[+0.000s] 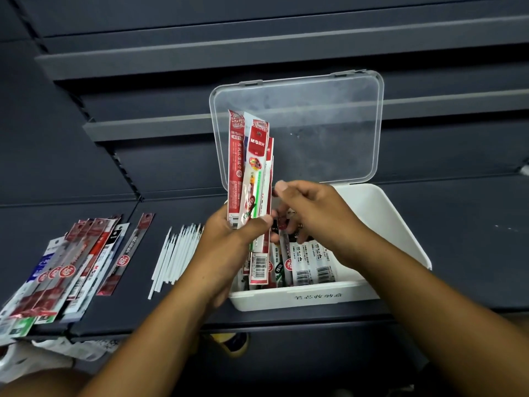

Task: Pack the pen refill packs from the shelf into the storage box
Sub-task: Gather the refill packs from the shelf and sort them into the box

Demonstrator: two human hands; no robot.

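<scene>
Your left grip (229,239) holds a fanned bundle of pen refill packs (252,179) upright, thumb pinched across them, over the left end of the white storage box (272,299). Boxed packs (312,265) lie flat inside. Your right grip (309,213) is over the box, fingers curled down among them; whether it holds one cannot be told. The clear lid (315,124) stands open behind. To the left on the dark shelf (458,239) lie spare packs (71,267) and loose white refills (174,253).
</scene>
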